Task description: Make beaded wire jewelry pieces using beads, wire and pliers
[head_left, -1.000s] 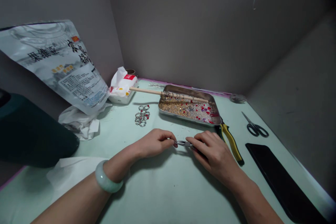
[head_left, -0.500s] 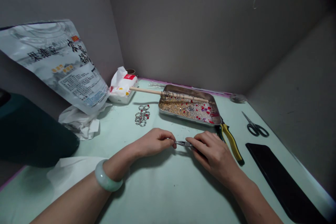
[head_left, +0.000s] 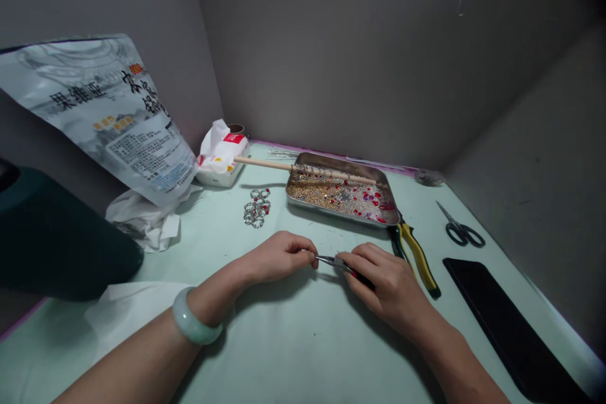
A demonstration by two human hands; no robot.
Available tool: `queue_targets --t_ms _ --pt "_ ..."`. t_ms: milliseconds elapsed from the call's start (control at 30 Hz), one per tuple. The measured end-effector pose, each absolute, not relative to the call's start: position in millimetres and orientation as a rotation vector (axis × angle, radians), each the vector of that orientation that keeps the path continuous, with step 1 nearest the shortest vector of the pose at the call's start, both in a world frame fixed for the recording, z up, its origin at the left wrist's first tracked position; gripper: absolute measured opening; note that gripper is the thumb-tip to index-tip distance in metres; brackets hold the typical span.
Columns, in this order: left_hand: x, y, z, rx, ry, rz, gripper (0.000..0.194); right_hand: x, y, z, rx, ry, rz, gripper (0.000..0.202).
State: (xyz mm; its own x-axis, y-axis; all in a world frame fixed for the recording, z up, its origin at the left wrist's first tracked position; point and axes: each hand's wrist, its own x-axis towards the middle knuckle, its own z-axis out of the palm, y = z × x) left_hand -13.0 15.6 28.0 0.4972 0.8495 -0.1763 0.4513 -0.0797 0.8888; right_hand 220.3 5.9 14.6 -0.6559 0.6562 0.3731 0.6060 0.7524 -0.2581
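My left hand (head_left: 283, 257), with a pale green bangle (head_left: 194, 320) on its wrist, is pinched at the middle of the table; what its fingertips hold is too small to make out. The tips of small pliers (head_left: 337, 261) touch these fingertips. My right hand (head_left: 389, 280) is closed round the pliers' dark handles. Beyond my hands lies a metal tray (head_left: 341, 219) with gold, clear and red beads. A wooden stick (head_left: 267, 164) wound with wire rests across it. Several wire rings with red beads (head_left: 257, 208) lie left of the tray.
Yellow-handled pliers (head_left: 419, 257), scissors (head_left: 459, 230) and a black phone-like slab (head_left: 511, 328) lie on the right. At the left stand a large printed bag (head_left: 108, 113), a dark green object (head_left: 61, 240), crumpled tissue (head_left: 146, 221) and a tissue pack (head_left: 223, 154).
My right hand has shifted slightly, its fingers lower on the small pliers, and more of the pliers' handle shows. The left hand has hardly moved.
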Motion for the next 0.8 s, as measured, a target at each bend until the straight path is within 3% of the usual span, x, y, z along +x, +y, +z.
queue_targets --t_ms 500,800 --pt "-6.3 13.0 26.1 1.749 1.243 0.624 0.025 210.2 -2.5 12.8 -1.206 -2.311 0.540 0.019" --pt "-2.5 10.2 25.1 1.184 1.065 0.735 0.022 204.7 -3.4 15.5 -1.244 -2.086 0.670 0.019"
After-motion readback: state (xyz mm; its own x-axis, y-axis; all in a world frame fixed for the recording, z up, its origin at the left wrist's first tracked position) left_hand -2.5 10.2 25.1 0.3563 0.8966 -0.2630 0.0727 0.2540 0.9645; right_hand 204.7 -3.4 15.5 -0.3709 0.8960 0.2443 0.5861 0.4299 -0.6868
